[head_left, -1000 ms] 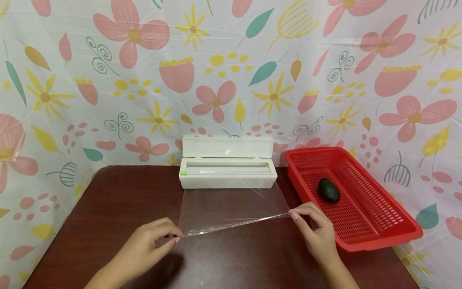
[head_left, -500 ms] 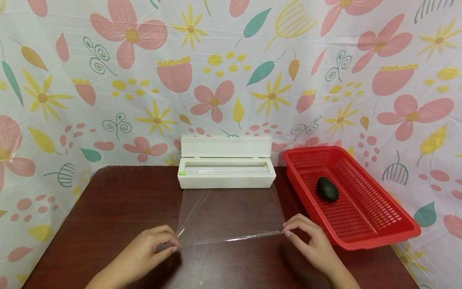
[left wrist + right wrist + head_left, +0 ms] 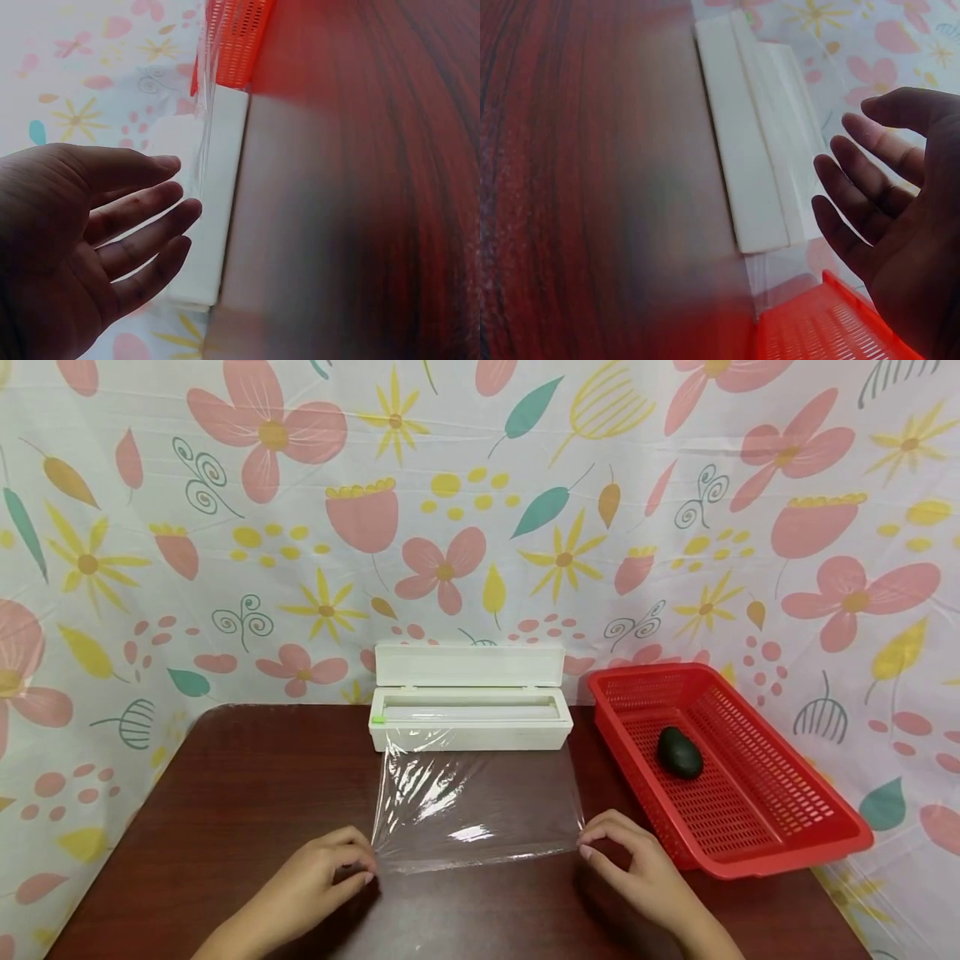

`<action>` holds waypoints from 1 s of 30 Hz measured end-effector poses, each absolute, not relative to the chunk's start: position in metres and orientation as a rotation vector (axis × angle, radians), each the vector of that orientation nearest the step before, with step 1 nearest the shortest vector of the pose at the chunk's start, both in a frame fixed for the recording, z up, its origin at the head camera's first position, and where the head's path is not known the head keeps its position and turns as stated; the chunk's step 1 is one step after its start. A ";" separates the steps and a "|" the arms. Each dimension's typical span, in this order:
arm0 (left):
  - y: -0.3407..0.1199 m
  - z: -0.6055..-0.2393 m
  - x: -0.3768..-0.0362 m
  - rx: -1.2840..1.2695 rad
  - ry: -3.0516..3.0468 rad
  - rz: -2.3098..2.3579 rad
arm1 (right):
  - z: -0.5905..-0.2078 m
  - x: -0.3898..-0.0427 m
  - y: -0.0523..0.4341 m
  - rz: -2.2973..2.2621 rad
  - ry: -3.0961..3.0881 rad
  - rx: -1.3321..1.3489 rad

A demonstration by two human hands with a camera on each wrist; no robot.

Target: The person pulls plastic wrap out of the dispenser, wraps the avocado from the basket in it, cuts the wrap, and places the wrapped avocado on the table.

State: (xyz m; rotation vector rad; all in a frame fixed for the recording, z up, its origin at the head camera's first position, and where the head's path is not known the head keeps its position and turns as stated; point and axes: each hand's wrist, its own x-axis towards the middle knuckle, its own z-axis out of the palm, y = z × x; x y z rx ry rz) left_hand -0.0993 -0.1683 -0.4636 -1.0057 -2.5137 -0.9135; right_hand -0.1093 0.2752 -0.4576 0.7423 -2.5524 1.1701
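A clear sheet of plastic wrap (image 3: 487,802) stretches from the white wrap dispenser (image 3: 471,739) toward me over the dark wood table. My left hand (image 3: 318,877) pinches its near left corner between thumb and forefinger. At the near right corner my right hand (image 3: 637,864) holds the film the same way. Both wrist views show the other fingers loosely bent, the left hand (image 3: 97,225) and right hand (image 3: 892,195) each beside the dispenser's white body. The dispenser's lid (image 3: 470,666) stands raised, with the roll (image 3: 472,712) visible inside.
To the right stands a red perforated basket (image 3: 780,860) with a dark green avocado (image 3: 679,753) in it. A flower-printed cloth (image 3: 465,485) hangs behind the brown table (image 3: 247,777). A small green piece (image 3: 378,720) sits at the dispenser's left end.
Both hands have come lower and closer to the table, the right one moving nearer to me and leftward. The film's near edge has levelled and spread, now showing bright creases at the left.
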 end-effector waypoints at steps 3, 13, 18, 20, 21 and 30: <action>-0.168 -0.466 -0.101 -0.975 -2.533 -0.915 | -0.459 -0.110 0.273 1.161 -2.541 0.751; -0.163 -0.476 -0.107 -0.900 -2.573 -0.941 | -0.468 -0.114 0.266 1.070 -2.509 0.782; -0.159 -0.481 -0.109 -0.824 -2.588 -0.932 | -0.467 -0.114 0.265 1.048 -2.517 0.770; -0.158 -0.482 -0.110 -0.809 -2.581 -0.934 | -0.467 -0.114 0.265 1.039 -2.518 0.758; -0.158 -0.482 -0.111 -0.802 -2.579 -0.928 | -0.467 -0.114 0.265 1.031 -2.519 0.753; -0.156 -0.483 -0.114 -0.765 -2.591 -0.895 | -0.472 -0.118 0.267 0.986 -2.492 0.783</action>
